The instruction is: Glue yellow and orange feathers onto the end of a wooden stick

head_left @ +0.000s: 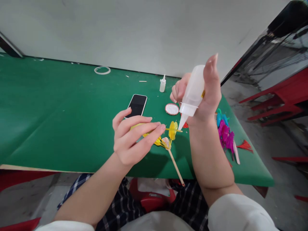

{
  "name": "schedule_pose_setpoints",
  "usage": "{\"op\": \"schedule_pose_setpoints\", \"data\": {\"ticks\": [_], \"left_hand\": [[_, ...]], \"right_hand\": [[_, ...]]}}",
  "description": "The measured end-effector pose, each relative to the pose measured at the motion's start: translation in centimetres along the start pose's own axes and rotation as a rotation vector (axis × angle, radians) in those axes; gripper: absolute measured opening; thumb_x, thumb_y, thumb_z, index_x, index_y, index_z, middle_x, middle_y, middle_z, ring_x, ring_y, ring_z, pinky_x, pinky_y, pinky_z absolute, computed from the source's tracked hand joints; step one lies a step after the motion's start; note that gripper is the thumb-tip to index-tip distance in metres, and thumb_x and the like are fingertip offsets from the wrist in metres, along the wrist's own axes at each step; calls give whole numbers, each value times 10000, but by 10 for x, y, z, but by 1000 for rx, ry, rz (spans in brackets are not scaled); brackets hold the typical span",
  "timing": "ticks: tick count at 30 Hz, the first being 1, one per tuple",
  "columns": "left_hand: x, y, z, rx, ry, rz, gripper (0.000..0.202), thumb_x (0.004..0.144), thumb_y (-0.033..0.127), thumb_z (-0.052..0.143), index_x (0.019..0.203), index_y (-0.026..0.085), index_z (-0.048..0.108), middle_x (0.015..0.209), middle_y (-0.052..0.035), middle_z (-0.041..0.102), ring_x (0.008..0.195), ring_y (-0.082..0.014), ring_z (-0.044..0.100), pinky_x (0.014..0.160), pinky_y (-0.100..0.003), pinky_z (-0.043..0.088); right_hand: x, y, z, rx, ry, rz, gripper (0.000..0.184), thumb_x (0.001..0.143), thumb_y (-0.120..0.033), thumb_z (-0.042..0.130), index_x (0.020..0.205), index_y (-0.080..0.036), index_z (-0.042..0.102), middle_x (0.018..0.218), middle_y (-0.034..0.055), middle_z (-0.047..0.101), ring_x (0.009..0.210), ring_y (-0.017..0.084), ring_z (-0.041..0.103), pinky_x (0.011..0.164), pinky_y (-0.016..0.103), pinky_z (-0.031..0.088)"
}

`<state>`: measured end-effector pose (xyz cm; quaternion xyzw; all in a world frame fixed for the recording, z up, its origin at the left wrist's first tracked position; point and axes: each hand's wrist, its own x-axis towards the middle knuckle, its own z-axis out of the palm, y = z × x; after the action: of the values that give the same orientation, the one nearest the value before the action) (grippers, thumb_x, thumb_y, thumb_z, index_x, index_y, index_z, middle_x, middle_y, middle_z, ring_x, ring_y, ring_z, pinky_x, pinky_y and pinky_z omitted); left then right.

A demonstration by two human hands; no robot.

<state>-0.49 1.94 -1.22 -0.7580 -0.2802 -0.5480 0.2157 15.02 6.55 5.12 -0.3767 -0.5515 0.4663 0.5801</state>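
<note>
My left hand [137, 138] pinches a yellow feather [173, 129] between thumb and fingers, its thin shaft pointing right. In my right hand [207, 93] is a translucent squeeze bottle [193, 86], tipped nozzle-down. The nozzle's tip is at the end of the feather's shaft; whether they touch I cannot tell. Beneath lies a wooden stick [176, 166] with yellow feathers [171, 130] fanned about a pale round piece [165, 141] at its top. The stick's lower end reaches past the table's near edge. My left fingers partly cover the feathers.
On the green table [72, 128] are a phone [138, 104], a small white bottle [163, 84], a white disc with a red rim [172, 109] and a white ring [102, 70]. Magenta feathers [225, 134] and a red tuft [245, 146] lie right. A wall panel stands behind.
</note>
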Motion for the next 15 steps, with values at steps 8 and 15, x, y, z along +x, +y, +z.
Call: {"op": "schedule_pose_setpoints", "data": {"ticks": [8,15], "left_hand": [[0,1,0,-2,10,5,229,661,87,703,772,281,657,715,61,668,728,-133,613,864,-401,465],[0,-1,-1,11,15,20,205,679,100,693,774,278,653,698,61,665,712,-130,612,859,-397,465]], "right_hand": [[-4,2,4,18,21,-130,617,742,-741,261,435,-242,456,419,4,314,422,154,346,464,328,316],[-4,-4,0,-57,4,-68,626,701,-785,243,447,-244,428,420,-1,320,428,154,390,505,334,364]]}}
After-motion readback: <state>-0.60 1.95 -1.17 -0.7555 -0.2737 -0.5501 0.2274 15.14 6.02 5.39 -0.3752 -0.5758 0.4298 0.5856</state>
